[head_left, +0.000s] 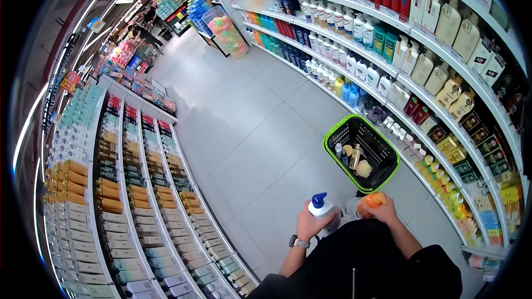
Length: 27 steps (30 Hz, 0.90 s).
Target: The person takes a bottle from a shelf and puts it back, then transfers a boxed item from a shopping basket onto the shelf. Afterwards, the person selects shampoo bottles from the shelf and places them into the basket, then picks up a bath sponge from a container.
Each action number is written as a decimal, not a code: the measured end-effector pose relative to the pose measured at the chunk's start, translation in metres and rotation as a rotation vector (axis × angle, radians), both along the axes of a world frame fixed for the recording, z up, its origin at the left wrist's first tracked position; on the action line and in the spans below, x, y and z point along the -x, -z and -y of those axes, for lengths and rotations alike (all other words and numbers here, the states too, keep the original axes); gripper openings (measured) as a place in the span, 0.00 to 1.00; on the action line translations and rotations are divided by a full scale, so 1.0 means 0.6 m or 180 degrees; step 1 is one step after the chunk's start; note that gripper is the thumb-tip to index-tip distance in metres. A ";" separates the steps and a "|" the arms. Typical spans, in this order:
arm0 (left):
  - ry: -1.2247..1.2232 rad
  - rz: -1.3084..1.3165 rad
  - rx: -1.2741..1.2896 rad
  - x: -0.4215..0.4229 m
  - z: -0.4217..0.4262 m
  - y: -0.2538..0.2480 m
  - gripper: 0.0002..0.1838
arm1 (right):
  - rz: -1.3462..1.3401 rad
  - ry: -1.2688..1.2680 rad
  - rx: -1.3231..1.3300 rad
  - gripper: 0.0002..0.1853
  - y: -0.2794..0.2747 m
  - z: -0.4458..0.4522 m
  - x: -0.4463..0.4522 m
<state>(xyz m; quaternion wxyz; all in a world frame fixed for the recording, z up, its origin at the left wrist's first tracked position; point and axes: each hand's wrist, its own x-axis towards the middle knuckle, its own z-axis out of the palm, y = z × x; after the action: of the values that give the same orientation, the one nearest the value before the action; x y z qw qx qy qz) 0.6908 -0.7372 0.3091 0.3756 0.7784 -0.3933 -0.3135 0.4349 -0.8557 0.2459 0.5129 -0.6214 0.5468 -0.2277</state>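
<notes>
My left hand [311, 225] is closed around a white pump bottle [321, 207] with a blue pump head. In my right hand [387, 210] is an orange bottle [370, 204] with an orange top, gripped close to my body. The lower parts of both bottles are hidden by my hands and dark clothing. Just ahead of my hands, a black shopping basket [344, 173] with a bright green rim stands on the floor. Inside it lie a gold pump bottle [355, 156], a pale yellow bath puff [363, 168] and a few small containers. Neither hand touches the basket.
Shelves of bottles and boxes [424, 72] run along the right, close beside the basket. On the left stands another shelf unit [138, 188] with rows of packaged products. A grey tiled floor [266, 127] lies between them. Farther up the aisle is a clear bin of colourful items [228, 32].
</notes>
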 end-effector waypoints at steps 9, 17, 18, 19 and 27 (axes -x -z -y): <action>0.0032 0.0179 -0.0544 0.052 0.045 0.041 0.39 | -0.0204 0.0118 -0.0127 0.26 0.005 0.070 0.070; -0.0296 0.0239 -0.0416 0.200 0.215 0.110 0.38 | -0.0070 0.0367 -0.0169 0.24 0.084 0.242 0.212; -0.0412 0.0217 -0.0196 0.217 0.234 0.128 0.38 | -0.0117 0.0361 -0.0189 0.24 0.076 0.264 0.221; -0.0494 0.0037 -0.0041 0.232 0.253 0.157 0.39 | -0.0091 0.0387 -0.0164 0.24 0.074 0.289 0.234; -0.0941 -0.0158 -0.0492 0.333 0.390 0.178 0.40 | 0.0019 -0.0021 -0.0349 0.23 0.119 0.438 0.279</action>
<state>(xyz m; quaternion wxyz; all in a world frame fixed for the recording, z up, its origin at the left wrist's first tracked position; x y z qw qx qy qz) 0.4908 -0.9715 0.2026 0.3663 0.8464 -0.2398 -0.3034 0.2674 -1.1184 0.1744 0.5485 -0.5935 0.5549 -0.1976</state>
